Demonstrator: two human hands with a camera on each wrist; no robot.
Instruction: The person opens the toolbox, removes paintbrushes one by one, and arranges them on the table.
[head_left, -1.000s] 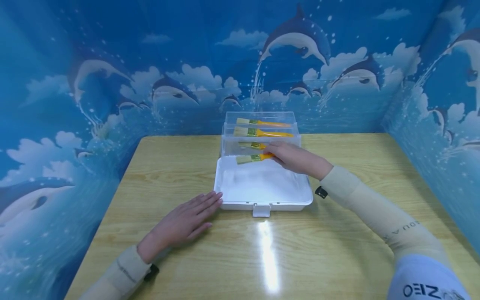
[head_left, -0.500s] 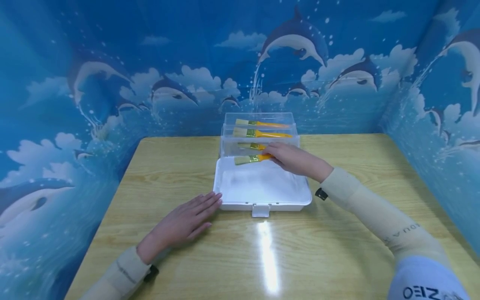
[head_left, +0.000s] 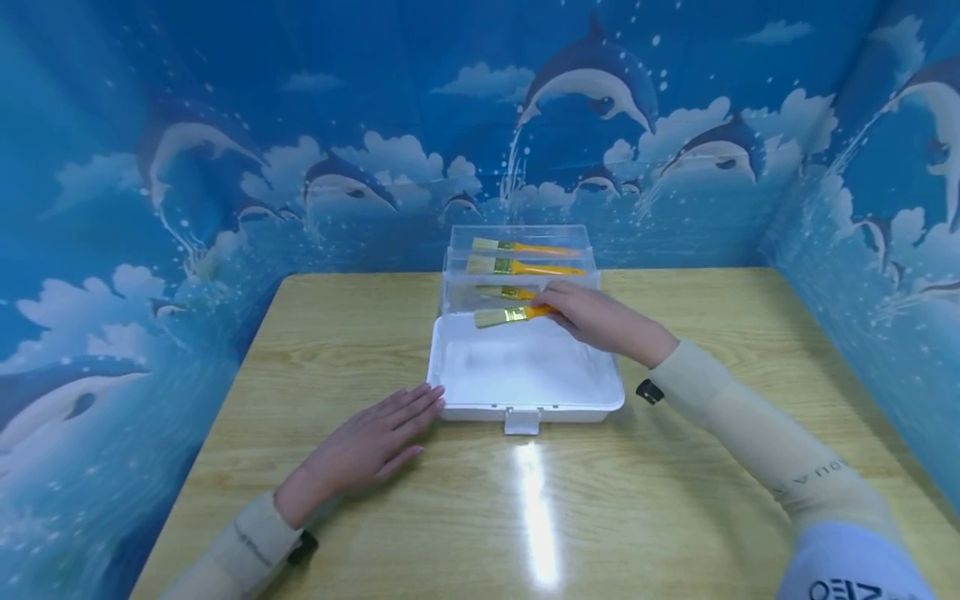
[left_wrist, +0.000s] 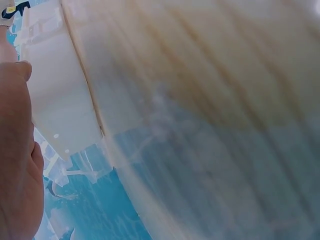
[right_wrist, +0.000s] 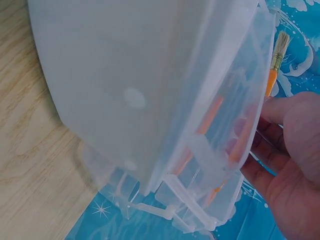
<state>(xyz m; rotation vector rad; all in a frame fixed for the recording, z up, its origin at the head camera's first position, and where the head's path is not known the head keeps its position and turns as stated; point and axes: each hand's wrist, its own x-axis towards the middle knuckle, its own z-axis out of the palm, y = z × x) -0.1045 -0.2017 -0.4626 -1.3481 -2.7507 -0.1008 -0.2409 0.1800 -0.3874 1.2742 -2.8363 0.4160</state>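
A white box [head_left: 525, 367] with its lid raised and translucent stepped trays [head_left: 459, 287] behind stands on the table. My right hand [head_left: 600, 321] pinches the orange handle of a flat paintbrush [head_left: 513, 315], holding it level above the back of the box, bristles to the left. In the right wrist view that brush [right_wrist: 275, 65] shows beyond the tray wall. Several more paintbrushes lie in the trays: a wide one [head_left: 525, 267], one behind it [head_left: 525, 247], and one [head_left: 504, 292] partly behind my fingers. My left hand [head_left: 367, 442] rests flat, fingertips touching the box's front left corner.
A wooden table [head_left: 330, 342] carries the box near its back edge. Dolphin-printed blue sheets [head_left: 375, 108] rise behind it and on both sides. A white latch [head_left: 522, 421] hangs at the box's front, and bright glare [head_left: 538, 517] lies on the table before it.
My right hand has shifted slightly to the right with the paintbrush, drawing it a little away from the tray brush. My left hand stays at the box corner.
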